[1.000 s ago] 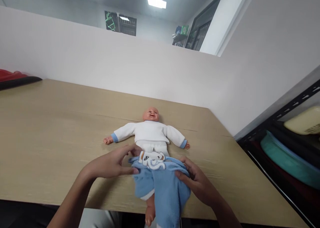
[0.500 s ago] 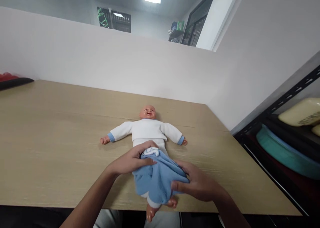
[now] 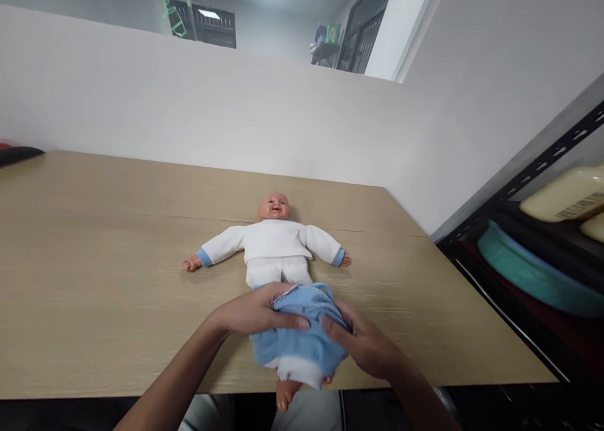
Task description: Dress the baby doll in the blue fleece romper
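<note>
A baby doll [image 3: 275,239] lies on its back, its head away from me and its arms spread. It wears a white top with blue cuffs, and its middle is white below the top. Bunched around its legs are light blue doll pants [image 3: 302,346] with white leg cuffs. My left hand [image 3: 267,311] grips the waistband side of the pants, thumb on top. On the right side, my right hand [image 3: 356,336] is closed on the same cloth, thumb pressing the front. One doll foot [image 3: 285,394] sticks out over the table's near edge; the other is mostly hidden.
The doll lies on a wooden table [image 3: 117,248] against a white wall [image 3: 189,104]. To the right, a black metal shelf [image 3: 533,173] holds a teal basin [image 3: 533,270] and a cream-coloured bottle [image 3: 566,195]. A dark object [image 3: 21,155] sits at the far left.
The blue pants' waistband is more gathered, and the doll's white middle shows more. My right hand has shifted inward, towards my left. The view has tilted slightly down.
</note>
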`<state>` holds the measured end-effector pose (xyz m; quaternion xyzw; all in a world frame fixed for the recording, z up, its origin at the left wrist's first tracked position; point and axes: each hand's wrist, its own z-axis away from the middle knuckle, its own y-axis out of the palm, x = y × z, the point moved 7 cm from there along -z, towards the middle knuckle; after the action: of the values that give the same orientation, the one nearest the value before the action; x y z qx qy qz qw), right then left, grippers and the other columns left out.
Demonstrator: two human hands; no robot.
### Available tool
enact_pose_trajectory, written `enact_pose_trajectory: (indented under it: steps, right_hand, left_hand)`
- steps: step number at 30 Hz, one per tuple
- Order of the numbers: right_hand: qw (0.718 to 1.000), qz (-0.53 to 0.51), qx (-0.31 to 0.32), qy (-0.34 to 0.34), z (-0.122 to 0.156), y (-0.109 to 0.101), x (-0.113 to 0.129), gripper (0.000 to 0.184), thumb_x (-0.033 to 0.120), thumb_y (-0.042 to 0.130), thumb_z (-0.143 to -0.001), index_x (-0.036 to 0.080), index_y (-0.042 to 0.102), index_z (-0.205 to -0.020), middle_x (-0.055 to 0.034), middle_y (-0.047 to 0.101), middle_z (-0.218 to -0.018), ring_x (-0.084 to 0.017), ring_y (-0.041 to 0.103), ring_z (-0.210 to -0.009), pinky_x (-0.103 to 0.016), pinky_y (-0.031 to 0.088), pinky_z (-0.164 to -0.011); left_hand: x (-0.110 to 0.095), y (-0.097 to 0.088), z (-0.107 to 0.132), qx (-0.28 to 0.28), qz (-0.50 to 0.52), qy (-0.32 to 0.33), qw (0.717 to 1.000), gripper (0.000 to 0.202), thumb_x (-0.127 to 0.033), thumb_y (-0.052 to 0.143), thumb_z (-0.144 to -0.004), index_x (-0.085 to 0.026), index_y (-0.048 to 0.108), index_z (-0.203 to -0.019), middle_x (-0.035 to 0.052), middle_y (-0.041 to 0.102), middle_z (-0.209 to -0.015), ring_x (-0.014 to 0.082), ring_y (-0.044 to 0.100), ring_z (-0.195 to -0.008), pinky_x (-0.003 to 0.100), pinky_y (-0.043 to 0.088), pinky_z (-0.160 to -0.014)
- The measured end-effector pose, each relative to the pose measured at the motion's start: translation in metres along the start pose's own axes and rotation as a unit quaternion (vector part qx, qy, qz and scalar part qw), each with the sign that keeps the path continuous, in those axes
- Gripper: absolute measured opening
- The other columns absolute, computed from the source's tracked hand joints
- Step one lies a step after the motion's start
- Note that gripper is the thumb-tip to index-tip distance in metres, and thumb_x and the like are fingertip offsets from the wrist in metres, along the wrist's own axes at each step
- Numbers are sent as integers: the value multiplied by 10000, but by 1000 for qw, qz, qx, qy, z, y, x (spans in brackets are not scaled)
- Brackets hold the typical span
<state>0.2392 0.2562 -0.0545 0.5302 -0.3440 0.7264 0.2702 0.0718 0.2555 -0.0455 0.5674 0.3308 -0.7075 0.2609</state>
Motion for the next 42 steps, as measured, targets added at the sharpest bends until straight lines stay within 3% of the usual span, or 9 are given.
enact_pose_trajectory:
  steps: [3, 7, 11, 16, 19, 22, 30, 36, 42]
  right_hand:
    - [997, 51, 54, 32, 17, 11, 2, 486, 565, 863, -756, 202, 794, -1072, -56, 795, -952, -292, 719, -878, -382, 612, -774]
    - [996, 17, -75, 49, 27, 17, -13, 470, 579, 740, -873, 230, 761, -1187, -82, 794, -1111, -322, 729, -1046, -435, 615, -918]
    - [972, -39, -234, 7, 31, 18, -32, 541, 564, 637, -940, 239, 658, -1372, -115, 670, -1436, -319, 575, -1395, -490, 441, -1213]
    - [932, -56, -356, 32, 39, 18, -60, 615, 609, 632, -901, 204, 628, -1363, -148, 702, -1377, -349, 573, -1386, -517, 420, -1221]
    - [906, -51, -419, 33, 47, 19, -70, 607, 574, 669, -867, 211, 635, -1352, -140, 695, -1397, -356, 574, -1385, -493, 468, -1181]
    - [918, -83, -386, 20, 47, 25, -74, 482, 495, 635, -903, 205, 680, -1286, -130, 738, -1326, -331, 660, -1279, -437, 560, -1067]
    - [932, -99, -349, 16, 56, 34, -71, 425, 558, 632, -915, 191, 721, -1111, -97, 808, -993, -287, 756, -949, -347, 624, -812]
    - [892, -53, -446, 42, 66, 49, -86, 488, 461, 681, -877, 196, 616, -1280, -128, 776, -1169, -315, 753, -998, -354, 634, -720]
    - [878, -29, -477, 11, 76, 58, -75, 275, 444, 627, -906, 236, 590, -1083, -59, 755, -884, -255, 712, -710, -344, 598, -667]
  left_hand:
    - [5, -8, 1, -85, -29, -22, 996, 583, -579, 727, -886, -242, 668, -1358, 69, 693, -1416, 348, 600, -1313, 454, 467, -1142]
    - [15, -11, 1, -124, -7, -81, 989, 687, -585, 711, -886, -261, 573, -1475, 66, 639, -1508, 354, 545, -1404, 472, 423, -1194]
    - [2, -5, -3, -82, 16, -48, 995, 520, -562, 707, -906, -228, 677, -1304, 54, 746, -1302, 333, 637, -1263, 405, 511, -1077]
    - [-10, 18, -5, 44, 23, -3, 999, 517, -549, 761, -871, -184, 703, -1233, 70, 763, -1186, 319, 680, -1128, 379, 535, -981]
    - [-4, 26, -6, 58, 12, -18, 998, 478, -517, 831, -808, -200, 733, -1152, 34, 774, -1063, 271, 702, -1005, 333, 542, -895]
    - [2, 27, -8, 56, -5, -19, 998, 368, -502, 772, -857, -195, 752, -1059, 18, 761, -973, 250, 698, -942, 319, 534, -844]
    - [9, 27, -10, 88, 17, -27, 996, 403, -457, 677, -932, -232, 697, -1265, 28, 763, -1215, 281, 666, -1187, 367, 504, -1034]
    - [13, 29, -10, 4, -202, -55, 978, 456, -520, 806, -757, -204, 734, -1078, 36, 748, -933, 296, 708, -936, 356, 521, -831]
    - [20, 41, -18, -60, -323, -45, 943, 388, -323, 757, -715, -214, 702, -1083, 61, 769, -909, 320, 720, -890, 361, 486, -769]
